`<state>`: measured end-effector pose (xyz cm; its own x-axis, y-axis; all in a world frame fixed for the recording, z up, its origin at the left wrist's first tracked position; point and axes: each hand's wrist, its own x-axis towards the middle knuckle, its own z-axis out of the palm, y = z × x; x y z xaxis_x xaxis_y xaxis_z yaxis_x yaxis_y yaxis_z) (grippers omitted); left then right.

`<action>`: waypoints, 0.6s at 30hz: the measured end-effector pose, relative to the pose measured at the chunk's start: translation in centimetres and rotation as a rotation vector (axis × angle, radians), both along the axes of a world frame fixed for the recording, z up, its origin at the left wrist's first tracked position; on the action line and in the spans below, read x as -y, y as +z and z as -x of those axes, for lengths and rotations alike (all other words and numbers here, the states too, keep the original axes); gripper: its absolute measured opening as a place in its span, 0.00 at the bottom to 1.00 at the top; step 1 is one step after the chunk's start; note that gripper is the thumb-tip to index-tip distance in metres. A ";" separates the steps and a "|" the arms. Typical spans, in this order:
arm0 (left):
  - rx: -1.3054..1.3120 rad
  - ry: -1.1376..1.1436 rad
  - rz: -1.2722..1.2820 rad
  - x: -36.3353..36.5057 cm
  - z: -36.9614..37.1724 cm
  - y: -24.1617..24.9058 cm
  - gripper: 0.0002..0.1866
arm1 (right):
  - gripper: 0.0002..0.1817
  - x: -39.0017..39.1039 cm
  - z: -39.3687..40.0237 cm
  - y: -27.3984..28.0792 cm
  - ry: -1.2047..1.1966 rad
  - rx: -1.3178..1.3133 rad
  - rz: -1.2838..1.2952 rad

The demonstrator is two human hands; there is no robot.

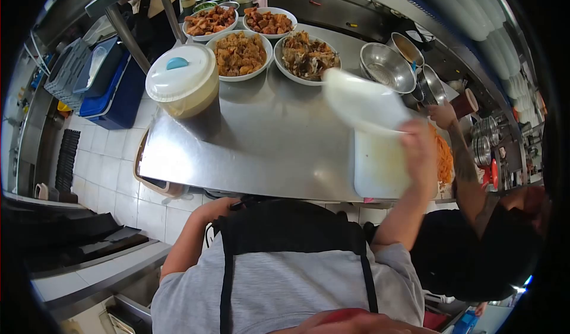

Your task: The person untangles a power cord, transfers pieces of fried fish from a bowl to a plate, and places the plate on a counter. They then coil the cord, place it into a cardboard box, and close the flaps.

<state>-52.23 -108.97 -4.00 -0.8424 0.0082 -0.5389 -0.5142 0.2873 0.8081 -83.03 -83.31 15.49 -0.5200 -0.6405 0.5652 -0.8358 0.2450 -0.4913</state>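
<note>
My right hand (417, 143), blurred by motion, grips the edge of a white plate (365, 102). The plate is held tilted above a white cutting board (377, 165) and near the metal bowls. My left hand (224, 208) is low at the table's front edge, beside the black apron; its fingers are mostly hidden. A tall container (183, 87) with a white lid and blue knob stands at the left of the steel table (267, 132). Behind are several white bowls of cooked food, among them one of brown stew (239, 55) and one of fried pieces (307, 55).
At the right, a co-worker's hand (442, 114) reaches toward metal pans, past shredded orange food (443, 156). A steel bowl (387, 67) stands at the back right. A metal shelf post (127, 34) rises at the left, with a blue bin (113, 99) beyond it.
</note>
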 end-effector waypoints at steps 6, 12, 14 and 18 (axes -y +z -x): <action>-0.056 0.104 0.029 0.7 -1.2 0.0 0.11 | 0.04 10.6 -3.7 -12.7 0.219 0.101 -0.090; -0.002 0.251 -0.010 0.6 -2.0 0.3 0.12 | 0.05 12.9 -4.4 -17.9 0.407 0.056 -0.084; -0.021 0.271 -0.021 0.7 -2.0 0.0 0.12 | 0.06 12.8 -3.7 -18.5 0.472 0.073 -0.136; -0.022 0.275 0.009 0.9 -1.8 -0.1 0.12 | 0.09 14.0 -0.3 -17.0 0.597 0.261 -0.428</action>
<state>-50.40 -109.87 -4.12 -0.8237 -0.2267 -0.5197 -0.5563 0.1464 0.8180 -82.68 -97.28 -1.50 -0.1009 -0.9885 0.1127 -0.7562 0.0026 -0.6544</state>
